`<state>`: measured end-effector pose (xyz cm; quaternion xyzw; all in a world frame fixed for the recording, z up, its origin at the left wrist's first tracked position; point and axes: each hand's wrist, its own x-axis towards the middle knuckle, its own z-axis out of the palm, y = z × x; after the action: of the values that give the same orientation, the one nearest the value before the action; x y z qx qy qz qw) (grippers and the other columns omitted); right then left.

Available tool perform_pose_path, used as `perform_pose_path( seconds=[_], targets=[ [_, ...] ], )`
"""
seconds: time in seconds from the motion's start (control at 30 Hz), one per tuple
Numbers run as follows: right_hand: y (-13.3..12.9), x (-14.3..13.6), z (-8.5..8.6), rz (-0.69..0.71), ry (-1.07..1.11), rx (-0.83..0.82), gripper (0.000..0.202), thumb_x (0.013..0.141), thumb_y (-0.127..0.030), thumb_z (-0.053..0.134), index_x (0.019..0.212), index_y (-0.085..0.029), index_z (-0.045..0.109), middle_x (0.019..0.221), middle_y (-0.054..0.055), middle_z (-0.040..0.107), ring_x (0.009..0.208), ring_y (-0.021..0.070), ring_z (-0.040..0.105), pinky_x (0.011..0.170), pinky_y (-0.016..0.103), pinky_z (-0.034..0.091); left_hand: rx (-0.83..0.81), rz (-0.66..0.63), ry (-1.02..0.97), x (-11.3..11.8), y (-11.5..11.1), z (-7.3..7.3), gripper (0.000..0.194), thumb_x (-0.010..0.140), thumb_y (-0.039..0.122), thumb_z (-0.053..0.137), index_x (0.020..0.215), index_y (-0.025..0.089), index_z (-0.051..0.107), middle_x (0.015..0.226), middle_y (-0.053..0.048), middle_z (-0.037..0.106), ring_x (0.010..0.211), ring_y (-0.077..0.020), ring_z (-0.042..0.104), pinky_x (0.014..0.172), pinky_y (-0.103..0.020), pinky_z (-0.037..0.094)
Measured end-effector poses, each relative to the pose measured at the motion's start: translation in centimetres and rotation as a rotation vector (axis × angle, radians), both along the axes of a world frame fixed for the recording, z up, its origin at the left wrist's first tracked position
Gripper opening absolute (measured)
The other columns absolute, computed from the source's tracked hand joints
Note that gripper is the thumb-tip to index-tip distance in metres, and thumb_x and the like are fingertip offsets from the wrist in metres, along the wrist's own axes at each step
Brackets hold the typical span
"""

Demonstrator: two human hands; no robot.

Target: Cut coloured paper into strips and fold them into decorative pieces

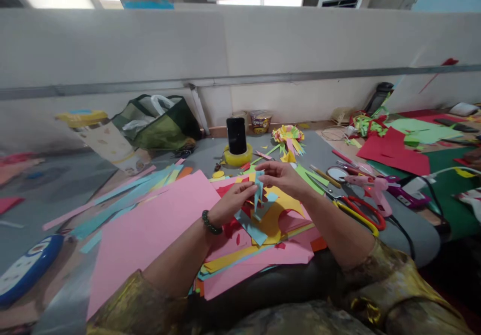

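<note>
Over a pile of coloured paper, a small light blue paper piece (258, 200) with a pointed lower end is held upright. My left hand (237, 202), with a dark bead bracelet at the wrist, pinches its left edge. From the other side my right hand (280, 176) has its fingers closed at its upper part; its fingertips are partly hidden. Beneath the hands lie yellow paper (276, 227), a loose blue paper strip (251, 227) and red scraps. A large pink paper sheet (161, 224) lies to the left.
Scissors (366, 214) and a pink glue gun (378, 192) lie at the right. A phone (236, 135) leans upright at a yellow tape roll (238, 155). Behind are a paper flower (288, 137) and a green bag (161, 124). A tall cup (105, 139) stands left.
</note>
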<state>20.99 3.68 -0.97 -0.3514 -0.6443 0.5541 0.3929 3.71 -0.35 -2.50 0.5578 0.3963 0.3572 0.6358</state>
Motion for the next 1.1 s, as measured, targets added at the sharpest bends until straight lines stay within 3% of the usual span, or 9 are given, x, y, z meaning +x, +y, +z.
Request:
perform_pose_path(
  seconds=[0.23, 0.5, 0.6, 0.77, 0.97, 1.1],
  targets=[
    [0.2, 0.0, 0.1, -0.105, 0.028, -0.026, 0.036, 0.054, -0.027, 0.077, 0.087, -0.017, 0.065, 0.052, -0.008, 0.055, 0.051, 0.0085, 0.051, 0.054, 0.024, 0.040, 0.082, 0.062, -0.006, -0.2, 0.3, -0.1, 0.039, 0.063, 0.051, 0.078, 0.066, 0.016, 0.063, 0.061, 0.001, 0.061, 0.056, -0.0090, 0.053, 0.056, -0.021, 0.041],
    [1.0, 0.2, 0.0, -0.248, 0.077, -0.088, 0.034, 0.051, -0.033, 0.077, 0.078, -0.018, 0.062, 0.048, -0.006, 0.059, 0.047, 0.0104, 0.054, 0.053, 0.026, 0.045, -0.077, 0.004, 0.033, -1.6, 0.8, 1.1, 0.038, 0.057, 0.047, 0.084, 0.071, 0.015, 0.071, 0.072, -0.004, 0.070, 0.069, -0.0139, 0.063, 0.068, -0.024, 0.048],
    [0.7, -0.2, -0.4, -0.241, 0.090, -0.057, 0.033, 0.053, -0.035, 0.077, 0.077, -0.018, 0.062, 0.050, -0.006, 0.060, 0.049, 0.0112, 0.057, 0.056, 0.027, 0.048, -0.141, 0.059, -0.003, -1.6, 0.8, 1.0, 0.046, 0.059, 0.056, 0.079, 0.078, 0.015, 0.073, 0.077, -0.006, 0.071, 0.072, -0.0162, 0.064, 0.065, -0.025, 0.047],
    [0.3, -1.2, -1.1, -0.200, 0.070, -0.007, 0.032, 0.056, -0.039, 0.077, 0.076, -0.019, 0.063, 0.051, -0.005, 0.062, 0.051, 0.0126, 0.059, 0.058, 0.029, 0.050, 0.029, 0.090, 0.082, -0.9, 0.7, 0.2, 0.038, 0.060, 0.049, 0.080, 0.065, 0.012, 0.072, 0.064, -0.005, 0.068, 0.058, -0.0117, 0.054, 0.059, -0.024, 0.042],
    [0.9, -0.5, -0.6, -0.329, 0.172, -0.038, 0.038, 0.058, -0.046, 0.076, 0.081, -0.020, 0.060, 0.063, -0.002, 0.068, 0.060, 0.0126, 0.064, 0.061, 0.027, 0.051, 0.037, 0.063, 0.146, -1.2, 0.7, 0.2, 0.033, 0.062, 0.047, 0.077, 0.065, 0.014, 0.075, 0.066, -0.007, 0.071, 0.059, -0.0140, 0.057, 0.061, -0.027, 0.044],
    [0.7, -0.5, -0.6, -0.190, 0.105, -0.055, 0.040, 0.053, -0.037, 0.080, 0.084, -0.020, 0.062, 0.060, -0.004, 0.066, 0.058, 0.0122, 0.061, 0.057, 0.026, 0.049, 0.030, 0.016, 0.128, -1.3, 0.8, 0.3, 0.035, 0.061, 0.049, 0.078, 0.064, 0.015, 0.074, 0.067, -0.006, 0.072, 0.061, -0.0147, 0.060, 0.065, -0.027, 0.047]
  ],
)
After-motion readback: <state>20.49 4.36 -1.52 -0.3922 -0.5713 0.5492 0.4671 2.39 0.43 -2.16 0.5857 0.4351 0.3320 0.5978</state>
